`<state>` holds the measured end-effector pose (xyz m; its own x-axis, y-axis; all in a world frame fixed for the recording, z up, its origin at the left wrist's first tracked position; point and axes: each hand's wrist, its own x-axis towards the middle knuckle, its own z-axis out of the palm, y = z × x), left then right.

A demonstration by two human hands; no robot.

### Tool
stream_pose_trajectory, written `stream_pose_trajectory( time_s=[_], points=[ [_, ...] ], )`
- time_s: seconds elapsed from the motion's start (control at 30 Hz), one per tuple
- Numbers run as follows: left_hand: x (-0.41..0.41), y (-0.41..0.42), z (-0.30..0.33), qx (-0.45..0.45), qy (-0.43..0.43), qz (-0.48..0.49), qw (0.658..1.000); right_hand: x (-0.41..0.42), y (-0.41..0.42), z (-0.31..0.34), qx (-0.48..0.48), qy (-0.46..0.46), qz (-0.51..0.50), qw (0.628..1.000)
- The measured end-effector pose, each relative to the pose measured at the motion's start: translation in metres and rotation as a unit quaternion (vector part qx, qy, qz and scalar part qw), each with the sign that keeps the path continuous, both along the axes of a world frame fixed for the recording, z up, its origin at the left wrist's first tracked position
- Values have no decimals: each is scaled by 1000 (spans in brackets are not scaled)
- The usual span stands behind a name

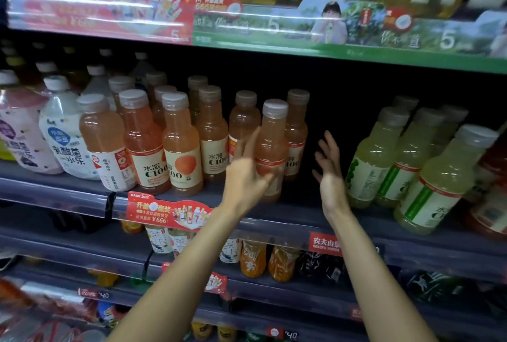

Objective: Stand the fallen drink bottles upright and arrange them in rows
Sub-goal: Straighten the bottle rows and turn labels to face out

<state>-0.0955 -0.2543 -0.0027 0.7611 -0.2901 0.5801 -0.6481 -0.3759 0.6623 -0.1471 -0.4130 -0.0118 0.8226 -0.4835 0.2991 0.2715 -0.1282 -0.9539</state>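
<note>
on the left of the dark grey shop shelf stand white milky drink bottles with blue labels, then pink-orange plastic juice bottles with grey caps, all upright in loose rows. the left hand touches the front pink-orange bottle with a grey cap; its fingers look straight, so the grip seems released. the right hand is spread beside a dark gap, holding nothing. further right stand pale green juice bottles. no fallen bottle is visible here, so mostly straightening the rows is left, i think.
</note>
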Motion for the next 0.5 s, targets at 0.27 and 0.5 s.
stream_pose_trajectory(
  time_s=[0.27,0.5],
  points=[
    [10,-30,4,-78,112,-151,979,-1,21,-10,-219,29,33,975],
    [-15,26,16,-148,-138,-19,979,-1,36,-10,-248,12,-57,967]
  ],
)
